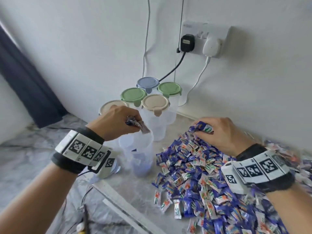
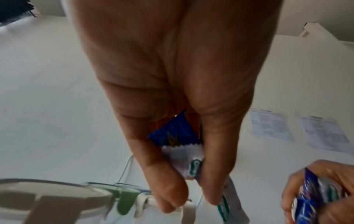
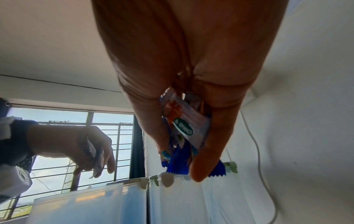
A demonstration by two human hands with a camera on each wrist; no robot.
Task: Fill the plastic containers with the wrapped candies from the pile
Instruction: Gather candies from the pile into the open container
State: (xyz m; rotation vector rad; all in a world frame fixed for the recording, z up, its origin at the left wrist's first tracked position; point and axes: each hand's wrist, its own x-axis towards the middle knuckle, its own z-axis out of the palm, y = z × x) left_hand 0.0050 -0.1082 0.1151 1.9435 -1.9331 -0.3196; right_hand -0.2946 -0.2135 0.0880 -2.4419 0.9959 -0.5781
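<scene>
A clear open container (image 1: 141, 154) stands on the marble surface with some blue candies at its bottom. Just above its rim my left hand (image 1: 118, 122) grips a small bunch of wrapped candies (image 1: 137, 126); the left wrist view shows the candies (image 2: 182, 145) pinched between its curled fingers. My right hand (image 1: 219, 132) grips a handful of candies (image 1: 201, 128) just above the far end of the big pile (image 1: 211, 183) of blue-and-white wrapped candies; in the right wrist view that handful (image 3: 184, 130) fills the curled fingers.
Several lidded containers (image 1: 155, 103) with green, beige and blue lids stand behind the open one by the wall. A wall socket (image 1: 202, 41) with two plugs and hanging cables is above them. A dark curtain (image 1: 25, 78) hangs at left. The table's near edge (image 1: 121, 205) runs diagonally below.
</scene>
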